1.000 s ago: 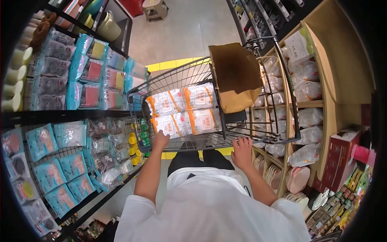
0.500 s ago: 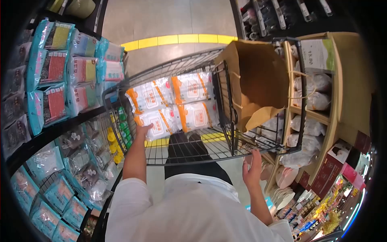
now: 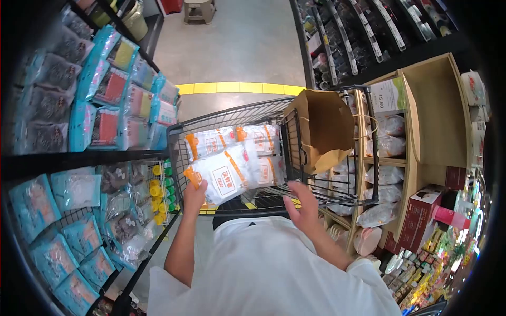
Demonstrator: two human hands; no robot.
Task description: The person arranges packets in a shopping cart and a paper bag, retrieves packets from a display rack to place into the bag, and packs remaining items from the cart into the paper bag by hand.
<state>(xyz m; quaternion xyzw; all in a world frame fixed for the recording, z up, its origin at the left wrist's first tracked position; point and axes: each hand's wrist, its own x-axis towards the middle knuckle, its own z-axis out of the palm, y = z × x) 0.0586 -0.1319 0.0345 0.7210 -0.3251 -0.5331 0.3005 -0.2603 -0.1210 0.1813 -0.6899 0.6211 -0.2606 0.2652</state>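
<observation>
My left hand (image 3: 195, 197) grips the near left corner of a white packet with orange bands (image 3: 225, 176), thumb on top. That packet is raised and tilted over the others in the wire shopping cart (image 3: 375, 168). Similar packets lie flat beneath and behind it, including one at the back left (image 3: 205, 142), one at the back right (image 3: 262, 138) and one at the front right (image 3: 270, 171), partly covered. My right hand (image 3: 303, 209) is just above the cart's near rim, right of the packets, fingers apart and holding nothing.
An open brown paper bag (image 3: 328, 121) stands in the cart's right section. Teal packages (image 3: 109, 84) fill the left shelf, with bagged goods (image 3: 84, 231) below. A wooden shelf (image 3: 411, 121) with bagged items stands right. A stool (image 3: 199, 10) is on the floor ahead.
My left hand has lifted the front left packet, which now overlaps its neighbours. My right hand has moved left, in over the cart's near rim. The view has shifted, showing more floor ahead.
</observation>
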